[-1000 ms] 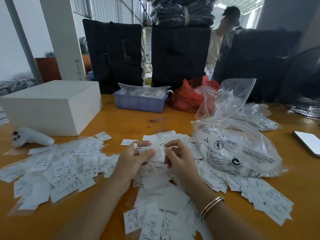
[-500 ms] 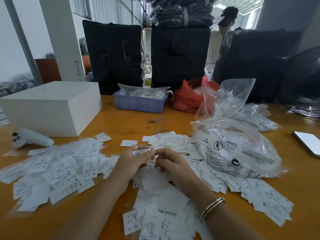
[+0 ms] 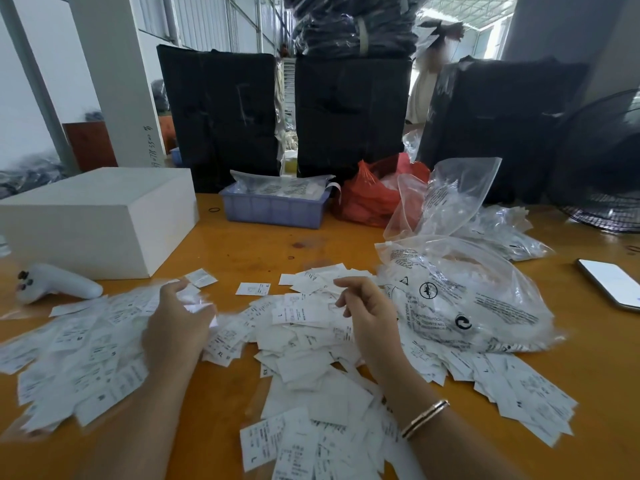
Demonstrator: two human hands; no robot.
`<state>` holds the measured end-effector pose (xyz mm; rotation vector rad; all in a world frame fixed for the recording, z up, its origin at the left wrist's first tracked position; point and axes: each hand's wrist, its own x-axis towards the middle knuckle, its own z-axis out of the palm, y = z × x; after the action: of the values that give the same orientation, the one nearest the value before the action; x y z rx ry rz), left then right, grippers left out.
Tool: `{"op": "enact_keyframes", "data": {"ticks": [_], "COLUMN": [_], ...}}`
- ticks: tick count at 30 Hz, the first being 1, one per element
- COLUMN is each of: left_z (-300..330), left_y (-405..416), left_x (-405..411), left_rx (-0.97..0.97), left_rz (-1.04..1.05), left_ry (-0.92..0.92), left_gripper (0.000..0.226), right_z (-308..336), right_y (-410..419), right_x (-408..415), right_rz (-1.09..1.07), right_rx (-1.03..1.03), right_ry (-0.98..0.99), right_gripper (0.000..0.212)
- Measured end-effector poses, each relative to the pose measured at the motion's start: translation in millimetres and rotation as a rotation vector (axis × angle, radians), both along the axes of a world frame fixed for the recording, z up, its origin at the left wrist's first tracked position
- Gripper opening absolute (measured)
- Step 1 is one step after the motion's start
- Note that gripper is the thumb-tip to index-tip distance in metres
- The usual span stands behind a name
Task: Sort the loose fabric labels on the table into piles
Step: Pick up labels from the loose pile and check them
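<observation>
left hand (image 3: 175,323): it was over the left pile (image 3: 72,351), fingers curled round a blurry white label (image 3: 197,303), I think
right hand (image 3: 367,313): fingers loosely curled, held nothing, above the middle heap (image 3: 304,344)
tip: I'd drop that label flat on the left pile, size mark up, one at a time
bag (image 3: 460,299): it covered some labels on the right
hard to see: left fingertips were smeared, most print unreadable

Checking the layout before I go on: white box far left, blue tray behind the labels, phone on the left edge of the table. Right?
Not quite. The head view shows the phone on the right edge. The white box and blue tray are as you say.
</observation>
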<state>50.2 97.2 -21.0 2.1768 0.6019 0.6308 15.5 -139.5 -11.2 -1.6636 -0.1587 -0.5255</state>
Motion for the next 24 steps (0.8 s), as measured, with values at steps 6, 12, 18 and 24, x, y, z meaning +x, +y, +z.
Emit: {"op": "enact_keyframes", "data": {"ticks": [6, 12, 18, 24], "left_z": [0, 4, -4, -8], "left_y": [2, -29, -57, -59], "left_x": [-7, -11, -21, -19], "left_rx": [0.533, 0.566, 0.576, 0.539], "left_rz": [0.083, -0.397, -0.93, -0.968], "left_ry": [0.17, -0.232, -0.308, -0.268], "left_gripper": [0.058, 0.025, 0.017, 0.016], "right_z": [7, 34, 36, 26], "right_y": [-5, -42, -122, -150], "right_x": [-2, 9, 37, 48], "right_rz": [-0.114, -0.377, -0.619, -0.475], "right_rx": [-0.077, -0.088, -0.439, -1.007], "right_ry": [-0.102, -0.238, 0.18, 0.752], "right_gripper": [0.035, 0.027, 0.033, 0.027]}}
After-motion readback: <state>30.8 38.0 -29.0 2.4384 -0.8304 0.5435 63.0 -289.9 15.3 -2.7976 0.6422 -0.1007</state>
